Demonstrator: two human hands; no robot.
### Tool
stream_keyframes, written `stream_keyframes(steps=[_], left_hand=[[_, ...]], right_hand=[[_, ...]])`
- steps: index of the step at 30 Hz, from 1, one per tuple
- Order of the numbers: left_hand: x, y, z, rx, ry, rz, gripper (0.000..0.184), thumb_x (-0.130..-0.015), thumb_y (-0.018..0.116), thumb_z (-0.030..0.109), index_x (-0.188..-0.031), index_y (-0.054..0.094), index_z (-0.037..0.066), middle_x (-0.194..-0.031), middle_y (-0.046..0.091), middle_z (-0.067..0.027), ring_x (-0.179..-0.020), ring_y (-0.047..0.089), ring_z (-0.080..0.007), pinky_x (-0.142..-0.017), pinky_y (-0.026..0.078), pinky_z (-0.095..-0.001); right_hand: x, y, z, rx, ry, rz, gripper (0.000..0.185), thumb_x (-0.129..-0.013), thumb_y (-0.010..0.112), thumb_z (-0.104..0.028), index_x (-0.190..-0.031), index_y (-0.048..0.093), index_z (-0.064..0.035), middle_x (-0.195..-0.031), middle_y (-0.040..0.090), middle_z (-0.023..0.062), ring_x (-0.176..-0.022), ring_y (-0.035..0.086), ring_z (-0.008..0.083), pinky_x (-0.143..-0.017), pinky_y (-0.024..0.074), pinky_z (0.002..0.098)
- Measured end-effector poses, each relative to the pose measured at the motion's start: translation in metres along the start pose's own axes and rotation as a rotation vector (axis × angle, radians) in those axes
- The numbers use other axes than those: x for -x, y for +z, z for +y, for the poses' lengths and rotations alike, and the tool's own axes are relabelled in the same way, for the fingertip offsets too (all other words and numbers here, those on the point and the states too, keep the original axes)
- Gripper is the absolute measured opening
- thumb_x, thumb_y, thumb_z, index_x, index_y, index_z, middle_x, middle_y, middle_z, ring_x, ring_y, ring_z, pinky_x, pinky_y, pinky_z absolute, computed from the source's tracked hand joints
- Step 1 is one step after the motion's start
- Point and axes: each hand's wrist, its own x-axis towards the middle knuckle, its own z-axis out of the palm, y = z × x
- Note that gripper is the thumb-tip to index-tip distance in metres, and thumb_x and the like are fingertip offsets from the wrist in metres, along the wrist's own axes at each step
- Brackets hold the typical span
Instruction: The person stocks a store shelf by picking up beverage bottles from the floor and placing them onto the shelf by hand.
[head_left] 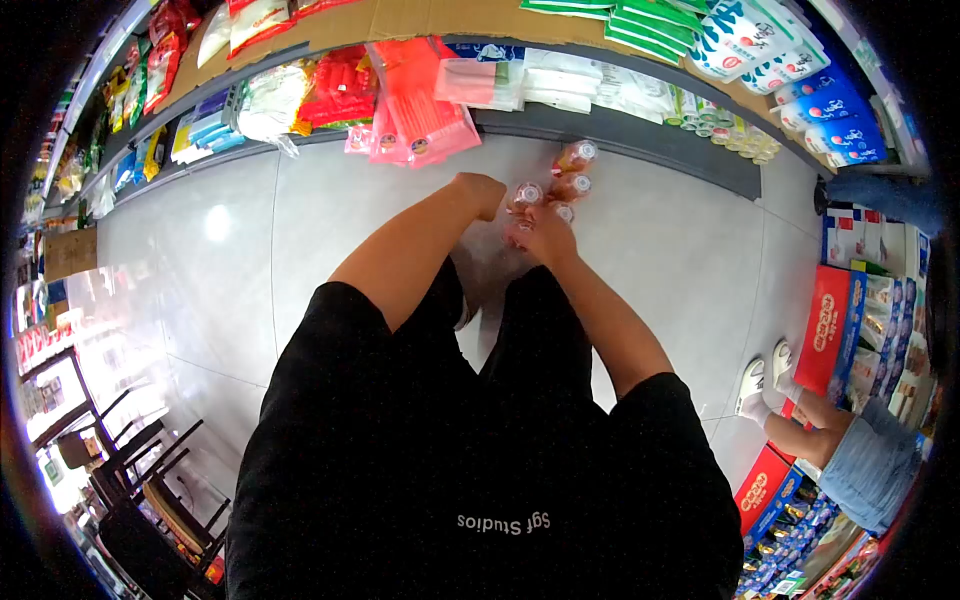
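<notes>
Several drink bottles with pale round caps and reddish-orange contents stand close together on the floor. One bottle (pixel 575 156) is at the back by the shelf, another bottle (pixel 572 187) just in front of it. My right hand (pixel 546 236) is closed around a bottle (pixel 525 196) at the near left of the cluster; its fingertips are partly hidden. To the left, my left hand (pixel 484 194) is bent downward and closed, its fingers mostly out of sight. Clear plastic wrap (pixel 490 250) hangs between and below my hands, blurred, and seems to be gripped by the left one.
A low shelf (pixel 640 135) with pink, red and white bagged goods runs along the far side. Stacked chairs (pixel 150 500) are at the lower left. On the right, a person's legs (pixel 800 430) are beside red boxes (pixel 825 320). Pale tiled floor (pixel 330 200) surrounds the bottles.
</notes>
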Motion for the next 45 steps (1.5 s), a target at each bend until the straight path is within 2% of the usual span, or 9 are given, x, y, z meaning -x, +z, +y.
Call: stream_keyframes(steps=[1,3,10,15,20,23,36,41,45], left_hand=[[-0.005,0.002,-0.002,0.02,0.022,0.025,0.028,-0.065,0.062,0.015,-0.09,0.064,0.003,-0.092,0.065,-0.0144,-0.087,0.063,-0.0277,-0.069,0.05,-0.0383],[-0.018,0.012,-0.003,0.068,-0.027,-0.014,0.026,-0.065,0.063,0.015,-0.089,0.065,0.004,-0.092,0.065,-0.0144,-0.087,0.063,-0.0275,-0.068,0.05,-0.0394],[-0.013,-0.006,0.001,0.061,-0.002,-0.162,0.049,-0.072,0.062,0.019,-0.117,0.047,0.008,-0.107,0.058,-0.016,-0.099,0.056,-0.0327,-0.081,0.046,-0.0431],[-0.029,0.009,-0.02,0.183,0.021,0.005,0.036,-0.066,0.064,0.013,-0.1,0.058,0.005,-0.091,0.064,-0.0148,-0.087,0.062,-0.0302,-0.069,0.05,-0.0386],[-0.012,-0.005,-0.025,0.28,0.161,0.279,0.054,-0.063,0.071,0.025,-0.108,0.052,0.002,-0.095,0.062,-0.0172,-0.09,0.06,-0.0309,-0.074,0.049,-0.0373],[0.004,-0.043,-0.007,0.489,0.082,0.013,0.075,-0.058,0.074,0.023,-0.124,0.041,0.006,-0.113,0.055,-0.0188,-0.106,0.053,-0.0301,-0.089,0.043,-0.0366],[0.105,-0.146,0.055,0.942,0.527,0.247,0.067,-0.066,0.069,0.037,-0.114,0.048,-0.005,-0.103,0.058,-0.0161,-0.094,0.057,-0.023,-0.083,0.044,-0.0308],[0.166,-0.168,0.09,1.077,0.496,0.588,0.062,-0.07,0.067,0.036,-0.112,0.049,-0.007,-0.099,0.06,-0.0167,-0.089,0.059,-0.0213,-0.078,0.046,-0.0307],[0.18,-0.17,0.091,1.19,0.537,0.812,0.061,-0.072,0.068,0.029,-0.116,0.046,-0.006,-0.103,0.058,-0.0156,-0.093,0.057,-0.0191,-0.081,0.045,-0.0313]], right_hand=[[-0.007,-0.004,0.0,0.003,0.003,-0.012,0.048,-0.066,0.069,-0.027,-0.109,0.054,-0.0133,-0.104,0.058,0.0134,-0.095,0.055,0.0313,-0.082,0.0437,0.0403],[-0.017,-0.018,-0.006,0.162,-0.323,0.514,0.046,-0.065,0.07,-0.031,-0.105,0.057,-0.0135,-0.101,0.058,0.0124,-0.093,0.056,0.0317,-0.08,0.0442,0.0395],[-0.02,-0.036,-0.041,0.656,-0.358,0.321,0.05,-0.063,0.07,-0.033,-0.105,0.057,-0.0086,-0.099,0.059,0.012,-0.094,0.057,0.0305,-0.079,0.041,0.0495],[-0.056,-0.016,-0.02,0.531,-0.184,0.008,0.041,-0.063,0.069,-0.034,-0.097,0.059,-0.0121,-0.088,0.063,0.013,-0.083,0.061,0.0303,-0.074,0.0422,0.0505],[-0.035,-0.08,-0.045,0.323,-0.212,-0.016,0.042,-0.061,0.07,-0.032,-0.097,0.059,-0.0121,-0.084,0.064,0.013,-0.08,0.061,0.0312,-0.07,0.0459,0.0428],[-0.027,-0.13,-0.074,0.353,-0.242,-0.002,0.046,-0.058,0.072,-0.029,-0.098,0.061,-0.011,-0.088,0.064,0.0133,-0.083,0.061,0.0309,-0.071,0.0476,0.0398],[0.076,-0.33,-0.147,-0.098,-0.375,-0.186,0.046,-0.071,0.069,-0.031,-0.107,0.057,-0.0049,-0.087,0.06,0.0056,-0.074,0.056,0.0103,-0.058,0.0454,0.0221],[0.11,-0.336,-0.159,-0.496,-0.457,0.188,0.067,-0.069,0.07,-0.045,-0.116,0.048,-0.0012,-0.086,0.062,0.0105,-0.074,0.061,0.0157,-0.055,0.0504,0.0255],[0.137,-0.32,-0.161,-0.802,-0.508,0.18,0.068,-0.071,0.074,-0.034,-0.124,0.042,-0.0063,-0.089,0.061,0.0111,-0.078,0.059,0.0147,-0.059,0.0499,0.027]])
